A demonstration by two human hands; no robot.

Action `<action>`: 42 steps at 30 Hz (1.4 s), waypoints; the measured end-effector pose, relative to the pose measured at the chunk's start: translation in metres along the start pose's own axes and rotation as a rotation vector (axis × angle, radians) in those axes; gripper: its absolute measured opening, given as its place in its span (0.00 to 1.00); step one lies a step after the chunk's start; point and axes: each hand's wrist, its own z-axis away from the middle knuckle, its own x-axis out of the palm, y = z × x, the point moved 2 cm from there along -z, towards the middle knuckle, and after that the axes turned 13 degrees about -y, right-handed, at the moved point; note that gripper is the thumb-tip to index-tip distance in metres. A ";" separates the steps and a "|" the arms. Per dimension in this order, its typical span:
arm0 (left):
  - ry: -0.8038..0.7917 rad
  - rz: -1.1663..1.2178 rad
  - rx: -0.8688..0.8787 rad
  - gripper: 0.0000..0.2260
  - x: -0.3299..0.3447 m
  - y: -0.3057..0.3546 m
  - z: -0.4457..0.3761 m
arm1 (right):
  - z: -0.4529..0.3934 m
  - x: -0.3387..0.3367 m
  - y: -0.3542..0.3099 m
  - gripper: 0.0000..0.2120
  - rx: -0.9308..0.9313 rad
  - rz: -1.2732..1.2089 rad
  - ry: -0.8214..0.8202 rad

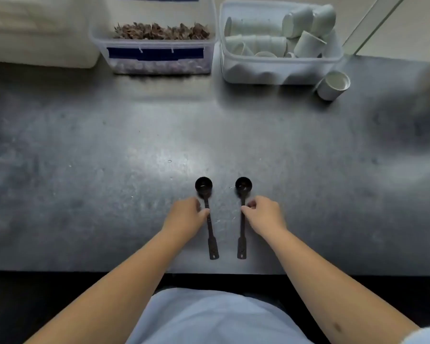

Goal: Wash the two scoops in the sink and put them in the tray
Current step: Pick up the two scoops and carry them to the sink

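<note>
Two black long-handled scoops lie side by side on the dark countertop (109,150), bowls pointing away from me. My left hand (184,216) pinches the handle of the left scoop (204,186) just below its bowl. My right hand (265,213) pinches the handle of the right scoop (243,184) at the same height. Both scoops still rest flat on the counter, their flat handle ends near the front edge. No sink or tray is in view.
At the back stand a clear tub of dried brown material (157,45) and a clear tub of white cups (278,43). One white cup (333,85) lies tipped beside it. A white block (35,31) sits at the back left. The counter's front edge runs just before my body.
</note>
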 end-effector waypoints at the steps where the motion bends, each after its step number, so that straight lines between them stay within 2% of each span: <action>1: 0.022 0.023 0.001 0.12 -0.001 0.002 -0.002 | -0.001 0.001 -0.003 0.10 0.008 -0.016 0.011; 3: 0.088 0.040 0.000 0.14 -0.002 0.004 -0.008 | -0.004 0.003 -0.007 0.11 0.027 -0.015 0.049; 7: 0.059 0.033 -0.001 0.15 -0.001 0.009 -0.014 | -0.009 0.010 -0.010 0.18 0.042 -0.035 0.061; 12: 0.022 0.080 -0.009 0.13 -0.006 0.005 -0.019 | -0.014 0.014 -0.004 0.16 0.011 -0.249 -0.033; 14: -0.028 0.156 -0.023 0.13 -0.009 0.002 -0.019 | -0.012 0.015 -0.001 0.21 -0.017 -0.378 -0.069; 17: -0.095 0.410 -0.034 0.15 -0.012 -0.005 -0.009 | -0.003 0.013 0.001 0.25 -0.053 -0.498 -0.151; 19: -0.098 0.566 -0.020 0.17 -0.013 -0.008 0.005 | 0.005 0.008 -0.003 0.22 -0.097 -0.546 -0.220; 22: -0.068 0.743 -0.006 0.17 -0.015 -0.011 0.037 | 0.017 0.002 -0.019 0.10 -0.158 -0.568 -0.338; 25: 0.025 0.909 -0.017 0.13 -0.012 -0.016 0.077 | 0.031 -0.001 -0.042 0.07 -0.244 -0.565 -0.450; 28: 0.143 1.045 -0.024 0.07 -0.002 -0.025 0.122 | 0.049 0.003 -0.072 0.07 -0.357 -0.453 -0.550; 35: 0.483 1.257 -0.097 0.09 0.043 -0.065 0.233 | 0.123 0.054 -0.139 0.07 -0.563 -0.178 -0.838; 39: 0.715 1.389 -0.108 0.13 0.070 -0.094 0.301 | 0.183 0.115 -0.159 0.08 -0.649 0.040 -0.998; 42: 0.876 1.454 -0.161 0.14 0.094 -0.124 0.355 | 0.231 0.168 -0.169 0.13 -0.712 0.179 -1.106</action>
